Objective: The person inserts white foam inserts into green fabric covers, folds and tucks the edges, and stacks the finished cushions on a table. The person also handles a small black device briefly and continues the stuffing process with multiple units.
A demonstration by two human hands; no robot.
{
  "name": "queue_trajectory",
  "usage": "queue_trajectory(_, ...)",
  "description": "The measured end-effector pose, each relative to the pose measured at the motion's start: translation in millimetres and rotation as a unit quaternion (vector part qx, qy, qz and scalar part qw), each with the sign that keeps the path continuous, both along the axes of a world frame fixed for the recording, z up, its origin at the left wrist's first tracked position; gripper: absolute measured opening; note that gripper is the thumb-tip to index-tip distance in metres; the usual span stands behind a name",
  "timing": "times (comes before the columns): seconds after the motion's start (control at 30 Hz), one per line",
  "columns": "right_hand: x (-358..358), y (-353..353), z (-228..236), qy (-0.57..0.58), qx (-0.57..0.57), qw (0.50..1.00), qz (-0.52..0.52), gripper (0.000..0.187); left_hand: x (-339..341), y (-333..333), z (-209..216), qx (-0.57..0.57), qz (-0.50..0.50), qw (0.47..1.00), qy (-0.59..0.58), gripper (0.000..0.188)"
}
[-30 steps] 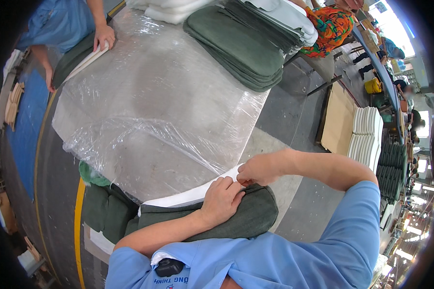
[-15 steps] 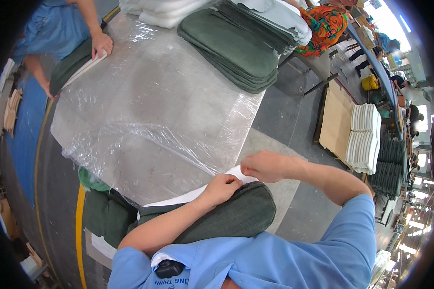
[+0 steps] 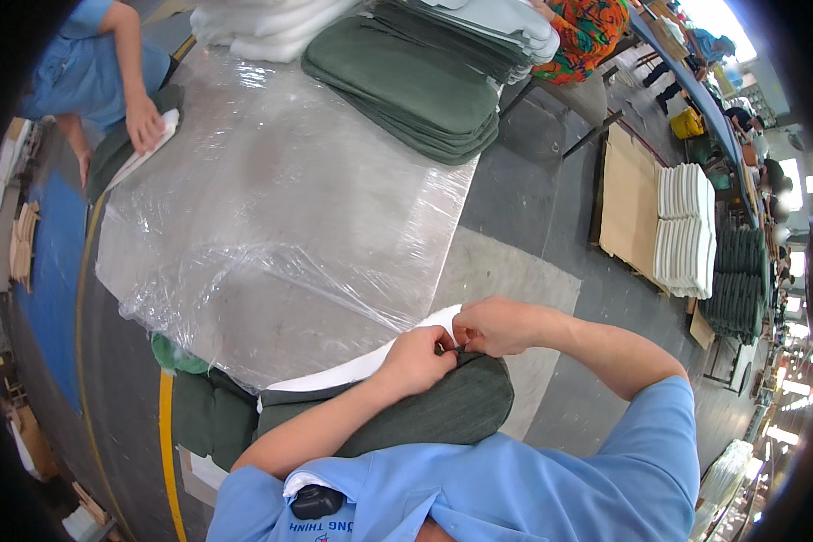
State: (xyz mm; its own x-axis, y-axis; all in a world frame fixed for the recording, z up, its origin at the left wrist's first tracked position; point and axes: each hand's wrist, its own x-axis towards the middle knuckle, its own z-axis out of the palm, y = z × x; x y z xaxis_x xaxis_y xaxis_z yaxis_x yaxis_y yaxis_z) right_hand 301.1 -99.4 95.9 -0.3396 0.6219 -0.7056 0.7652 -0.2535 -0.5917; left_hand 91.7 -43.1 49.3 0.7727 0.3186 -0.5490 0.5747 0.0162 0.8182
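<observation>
My left hand [image 3: 415, 361] and right hand [image 3: 497, 327] are closing their fingertips, side by side, on the edge of the dark green cover [image 3: 461, 402]. The cover is lying just below them, against my body; a white pad [image 3: 334, 373] is showing along its far edge. I'm judging that small, even pinches and a taut edge suit this best. Beyond my hands, the plastic-wrapped counter [image 3: 253, 190] is carrying stacked green pieces [image 3: 397, 86].

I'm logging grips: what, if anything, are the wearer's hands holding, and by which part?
The left hand and right hand appear to pinch the dark green cover by its far edge, near its right end, beside the white padding.
</observation>
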Motion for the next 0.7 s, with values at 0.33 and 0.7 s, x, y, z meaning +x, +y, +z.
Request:
queue_trajectory(0.33, -12.4, -25.4, 1.7, -0.047, 0.194, 0.979, 0.029, 0.013, -13.6, -32.2, -0.4, 0.217, 0.076, 0.966, -0.117, 0.017)
queue_trajectory(0.7, -3.1, -60.3, -14.2, 0.04, 0.384, 0.922, 0.026, 0.018, 16.0, 2.7, -10.6, -0.189, 0.038, 0.977, 0.092, 0.015)
